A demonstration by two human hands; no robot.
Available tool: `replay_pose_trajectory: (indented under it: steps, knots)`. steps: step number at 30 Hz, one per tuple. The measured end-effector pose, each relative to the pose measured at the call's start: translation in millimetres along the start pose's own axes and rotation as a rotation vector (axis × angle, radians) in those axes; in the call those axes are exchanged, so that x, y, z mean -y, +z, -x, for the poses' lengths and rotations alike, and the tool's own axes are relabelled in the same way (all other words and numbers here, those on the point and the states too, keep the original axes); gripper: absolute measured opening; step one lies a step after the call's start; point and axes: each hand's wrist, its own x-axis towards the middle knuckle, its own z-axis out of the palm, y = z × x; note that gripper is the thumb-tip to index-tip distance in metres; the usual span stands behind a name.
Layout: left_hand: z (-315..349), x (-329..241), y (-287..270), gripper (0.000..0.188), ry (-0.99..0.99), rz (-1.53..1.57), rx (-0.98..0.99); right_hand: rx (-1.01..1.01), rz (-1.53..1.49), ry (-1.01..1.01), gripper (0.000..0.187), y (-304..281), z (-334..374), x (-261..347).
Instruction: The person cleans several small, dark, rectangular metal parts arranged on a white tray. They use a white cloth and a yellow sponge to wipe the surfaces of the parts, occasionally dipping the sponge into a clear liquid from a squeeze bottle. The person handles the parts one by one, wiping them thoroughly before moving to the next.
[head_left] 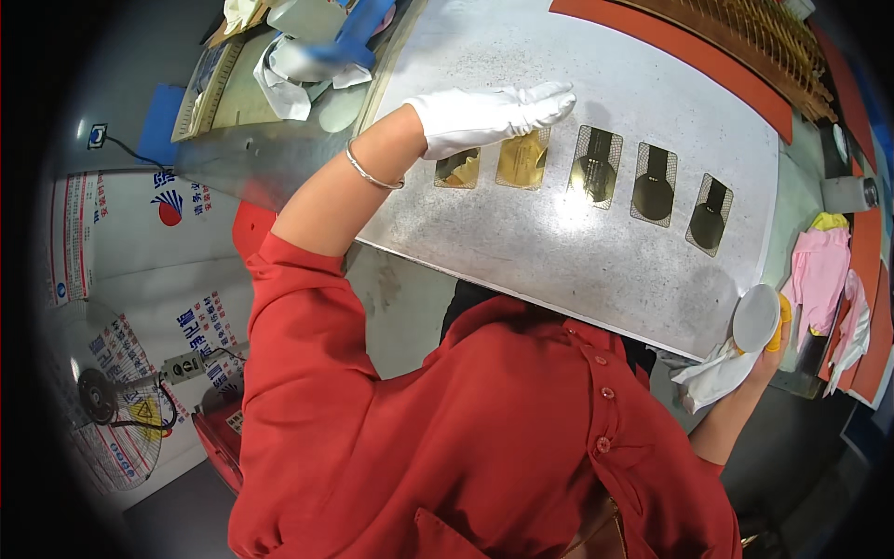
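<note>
My left hand [498, 114], in a white glove, is held above the worktable [559, 56] with its fingers stretched out together. Below it lie two gold-coloured thin plates, one partly hidden by the glove [458, 170] and one beside it [522, 160]. To their right, several dark thin plates with mesh borders lie in a row, among them one under a bright glare [594, 168] and the rightmost one [710, 216]. My right hand [780, 326], with yellow coverings on its fingers, grips a round whitish disc [755, 317] at the table's right front corner. A white cloth [712, 374] hangs just below the disc.
A brown slatted rack [745, 47] stands at the far right behind an orange-red strip [670, 51]. Pink gloves [819, 265] and a metal-capped container [847, 194] lie at right. Cloths [284, 84] and a blue object [358, 33] crowd the far left. A fan [102, 396] is lower left.
</note>
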Motion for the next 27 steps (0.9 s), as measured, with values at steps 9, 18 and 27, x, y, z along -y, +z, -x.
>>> replay_pose_trajectory:
  steps: [9,18,27]
  knots:
    - [-37.7,-30.2,34.0,0.092,-0.089,-0.171,0.066,-0.030,0.029,0.014,0.029,6.9,-1.0,1.4]
    - [-61.5,-35.2,55.2,0.092,-0.015,-0.294,0.016,0.017,0.023,0.016,0.027,-0.7,-1.3,-2.4]
    - [-81.7,-57.4,67.6,0.085,-0.021,-0.429,0.087,0.129,0.080,0.052,0.026,-2.3,-4.8,2.6]
